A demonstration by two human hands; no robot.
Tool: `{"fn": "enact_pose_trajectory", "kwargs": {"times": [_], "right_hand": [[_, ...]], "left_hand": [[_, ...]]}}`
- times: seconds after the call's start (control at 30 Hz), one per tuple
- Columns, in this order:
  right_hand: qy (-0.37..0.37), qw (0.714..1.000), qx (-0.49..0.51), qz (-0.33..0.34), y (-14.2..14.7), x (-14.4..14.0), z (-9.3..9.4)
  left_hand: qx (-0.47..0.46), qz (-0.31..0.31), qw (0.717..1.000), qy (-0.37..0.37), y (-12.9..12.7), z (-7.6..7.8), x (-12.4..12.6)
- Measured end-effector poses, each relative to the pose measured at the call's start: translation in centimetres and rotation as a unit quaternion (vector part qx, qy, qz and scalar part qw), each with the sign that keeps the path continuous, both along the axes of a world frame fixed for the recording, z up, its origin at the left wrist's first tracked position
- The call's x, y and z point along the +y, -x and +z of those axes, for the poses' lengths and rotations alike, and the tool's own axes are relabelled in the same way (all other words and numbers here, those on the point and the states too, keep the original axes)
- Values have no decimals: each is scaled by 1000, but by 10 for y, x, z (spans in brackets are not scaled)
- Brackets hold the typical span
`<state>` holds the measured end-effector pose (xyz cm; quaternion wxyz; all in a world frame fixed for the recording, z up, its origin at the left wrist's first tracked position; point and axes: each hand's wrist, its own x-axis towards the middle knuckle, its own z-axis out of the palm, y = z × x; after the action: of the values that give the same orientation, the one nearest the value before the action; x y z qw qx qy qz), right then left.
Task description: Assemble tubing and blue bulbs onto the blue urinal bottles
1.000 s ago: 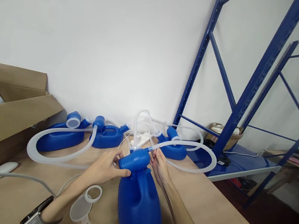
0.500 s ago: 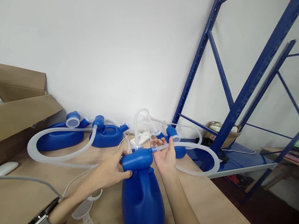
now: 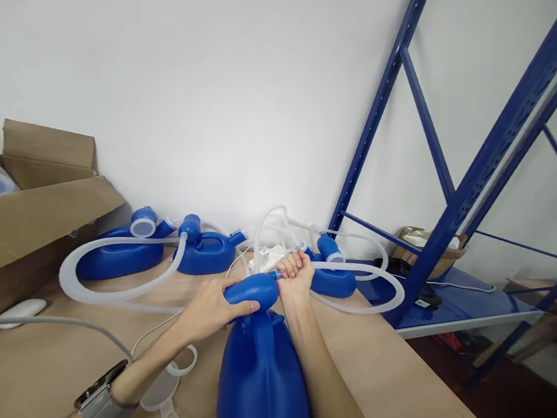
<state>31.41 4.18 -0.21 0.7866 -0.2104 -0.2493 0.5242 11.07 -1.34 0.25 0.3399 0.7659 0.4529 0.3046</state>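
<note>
A blue plastic bottle [image 3: 263, 382] with a handle lies on the brown table in front of me. My left hand [image 3: 214, 309] grips its blue neck [image 3: 251, 293]. My right hand [image 3: 296, 275] is closed in a fist around the end of a clear corrugated hose [image 3: 375, 284] where it meets the neck's tip. The hose loops off to the right and back behind my hand.
Three more blue bottles [image 3: 120, 255] [image 3: 207, 254] [image 3: 333, 279] with hoses stand by the wall. A clear funnel [image 3: 164, 390] lies under my left forearm. An open cardboard box [image 3: 15, 226] is at the left, blue shelving [image 3: 460, 203] at the right, a white mouse [image 3: 20, 310] at the left edge.
My right hand turned from an open palm under the hose end to a fist closed around it at the neck tip. The left hand kept its grip on the neck.
</note>
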Motion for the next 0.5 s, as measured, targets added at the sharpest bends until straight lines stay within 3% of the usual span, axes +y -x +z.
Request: {"fn": "enact_pose_trajectory", "kwargs": {"times": [0.1, 0.3, 0.5], "right_hand": [[18, 1000, 11, -5, -2, 10, -4], [89, 994, 52, -35, -13, 28, -10], [105, 984, 75, -120, -90, 4, 18]], "left_hand": [[-3, 10, 1000, 8, -2, 1, 0], [22, 52, 994, -90, -15, -14, -9], [53, 86, 986, -130, -5, -18, -29]]}}
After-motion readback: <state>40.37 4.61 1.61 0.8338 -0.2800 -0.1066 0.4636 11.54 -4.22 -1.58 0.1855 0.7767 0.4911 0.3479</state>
